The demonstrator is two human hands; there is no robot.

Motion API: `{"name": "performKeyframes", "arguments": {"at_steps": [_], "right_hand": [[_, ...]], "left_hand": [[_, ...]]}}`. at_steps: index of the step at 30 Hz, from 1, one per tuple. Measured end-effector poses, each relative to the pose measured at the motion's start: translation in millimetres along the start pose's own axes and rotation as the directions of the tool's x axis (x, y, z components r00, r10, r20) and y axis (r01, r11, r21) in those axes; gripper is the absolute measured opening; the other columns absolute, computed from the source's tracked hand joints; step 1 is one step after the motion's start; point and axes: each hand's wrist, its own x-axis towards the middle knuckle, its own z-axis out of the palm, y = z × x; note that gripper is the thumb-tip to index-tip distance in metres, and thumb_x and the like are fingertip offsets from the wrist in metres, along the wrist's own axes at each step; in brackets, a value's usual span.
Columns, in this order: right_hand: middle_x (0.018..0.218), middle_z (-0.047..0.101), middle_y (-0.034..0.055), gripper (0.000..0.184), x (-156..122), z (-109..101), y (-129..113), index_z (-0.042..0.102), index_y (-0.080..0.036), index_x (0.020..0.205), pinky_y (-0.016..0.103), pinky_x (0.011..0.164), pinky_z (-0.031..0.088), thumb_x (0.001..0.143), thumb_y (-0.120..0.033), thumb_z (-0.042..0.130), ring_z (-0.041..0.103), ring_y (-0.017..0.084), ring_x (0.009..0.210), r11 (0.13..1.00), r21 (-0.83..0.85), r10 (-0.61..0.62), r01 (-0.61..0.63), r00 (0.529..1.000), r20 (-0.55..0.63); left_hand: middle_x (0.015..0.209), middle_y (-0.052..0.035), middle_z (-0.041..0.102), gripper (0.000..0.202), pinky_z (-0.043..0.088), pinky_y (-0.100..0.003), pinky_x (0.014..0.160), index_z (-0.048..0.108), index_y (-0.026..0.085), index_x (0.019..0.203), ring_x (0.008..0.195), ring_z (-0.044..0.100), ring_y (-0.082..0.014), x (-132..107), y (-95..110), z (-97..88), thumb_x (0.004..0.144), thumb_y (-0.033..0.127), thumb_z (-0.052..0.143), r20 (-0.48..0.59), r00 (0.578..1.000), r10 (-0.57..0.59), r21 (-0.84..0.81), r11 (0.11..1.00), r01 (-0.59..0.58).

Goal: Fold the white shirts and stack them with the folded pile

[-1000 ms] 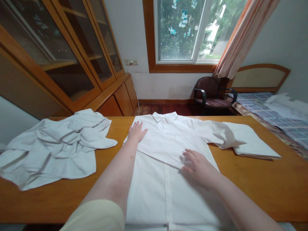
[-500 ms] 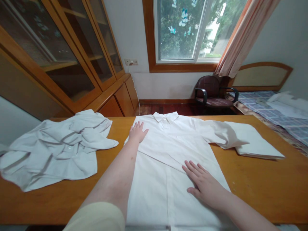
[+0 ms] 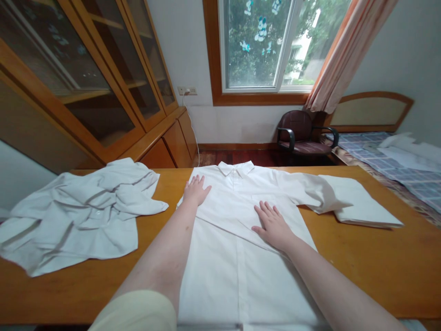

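Observation:
A white collared shirt (image 3: 220, 266) lies spread on the wooden table (image 3: 365, 276), collar toward the far edge. One of its sleeves is folded slantwise across the front, while the other stretches out to the right. My left hand (image 3: 197, 191) rests flat near the shoulder on the left, fingers spread. On the chest at the right, my right hand (image 3: 272, 225) lies palm down with its fingers stretched out. Neither hand grips the cloth.
A crumpled white shirt (image 3: 86, 216) covers the table's left side. To the right lies a folded white garment (image 3: 365, 202), touching the outstretched sleeve. Beyond the table stand a glass-door cabinet (image 3: 151, 124), a brown armchair (image 3: 299, 131) and a bed (image 3: 365, 142).
My right hand has slid up the shirt, away from me and slightly left, from the lower front to the chest. My left hand has stayed in place by the shoulder.

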Motion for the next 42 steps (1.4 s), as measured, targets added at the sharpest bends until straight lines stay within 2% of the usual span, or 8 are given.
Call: {"name": "performKeyframes", "arguments": {"at_steps": [8,13,19,26,30,33,37,42], "right_hand": [[0.152,0.012,0.0102,0.074,0,8,3,0.021,-0.018,0.146,0.045,0.111,0.006,0.086,-0.060,0.033,0.007,0.026,0.140,0.997,-0.073,0.008,-0.008,1.000,-0.004],[0.153,0.012,0.0098,0.075,1,8,2,0.021,-0.018,0.146,0.045,0.111,0.005,0.086,-0.061,0.031,0.007,0.026,0.140,0.997,-0.073,0.019,-0.019,1.000,-0.003],[0.153,0.012,0.0094,0.075,0,8,2,0.020,-0.018,0.147,0.045,0.111,0.004,0.086,-0.061,0.030,0.006,0.025,0.140,0.998,-0.067,0.007,-0.007,1.000,-0.007],[0.153,0.010,0.0089,0.075,-1,5,0,0.020,-0.019,0.147,0.045,0.111,0.003,0.086,-0.062,0.030,0.005,0.026,0.140,0.998,-0.058,0.010,-0.009,1.000,0.012],[0.153,0.010,0.0094,0.076,0,3,-1,0.019,-0.018,0.147,0.045,0.111,0.003,0.086,-0.061,0.031,0.006,0.026,0.140,0.998,-0.054,0.013,-0.012,1.000,0.019],[0.153,0.010,0.0091,0.076,0,1,-2,0.019,-0.019,0.147,0.045,0.111,0.005,0.085,-0.061,0.033,0.007,0.026,0.140,0.998,-0.051,0.024,-0.023,1.000,0.020],[0.153,0.012,0.0089,0.076,0,1,-2,0.021,-0.019,0.146,0.044,0.111,0.004,0.085,-0.061,0.033,0.008,0.026,0.140,0.998,-0.047,0.032,-0.031,0.999,0.016],[0.153,0.014,0.0084,0.077,1,3,-2,0.022,-0.020,0.146,0.044,0.111,0.004,0.084,-0.062,0.036,0.008,0.025,0.140,0.999,-0.010,0.038,-0.038,0.999,0.006]], "left_hand": [[0.140,-0.0117,0.043,0.042,0.017,-0.039,0.112,0.054,0.014,0.124,0.130,0.035,-0.0238,-32,21,-17.9,0.088,0.026,0.036,-0.274,0.946,0.175,0.025,0.984,-0.175],[0.139,-0.0140,0.044,0.052,0.027,-0.043,0.106,0.045,0.016,0.133,0.127,0.040,-0.0278,-70,30,-14.2,0.089,0.041,0.037,-0.080,0.974,0.210,0.017,0.978,-0.209],[0.151,-0.0065,0.022,0.060,0.017,-0.044,0.110,0.027,0.025,0.144,0.139,0.017,-0.0256,-91,-15,-11.6,0.090,0.051,0.029,0.067,0.979,0.191,0.040,0.980,-0.194],[0.151,-0.0165,0.015,0.074,0.017,-0.047,0.109,0.020,0.016,0.146,0.139,0.011,-0.0332,-84,-36,-19.4,0.086,0.057,0.030,0.161,0.986,0.052,0.102,0.992,-0.069],[0.149,-0.0190,0.021,0.074,0.009,-0.057,0.107,0.033,0.015,0.142,0.137,0.011,-0.0395,-81,-5,-30.4,0.082,0.058,0.039,0.196,0.976,-0.099,0.145,0.987,0.071],[0.152,-0.0142,0.013,0.066,0.004,-0.050,0.111,0.035,0.016,0.140,0.140,0.003,-0.0320,-93,38,-32.1,0.085,0.052,0.038,0.042,0.989,0.142,0.067,0.987,-0.144],[0.154,-0.0047,0.013,0.061,0.009,-0.045,0.112,0.023,0.024,0.145,0.141,0.004,-0.0241,-114,90,-22.2,0.090,0.049,0.031,-0.060,0.916,0.396,-0.116,0.909,-0.400],[0.153,-0.0041,0.019,0.061,0.004,-0.050,0.111,0.026,0.029,0.144,0.140,0.008,-0.0275,-117,105,-7.2,0.088,0.054,0.033,-0.001,0.885,0.465,-0.124,0.878,-0.462]]}}
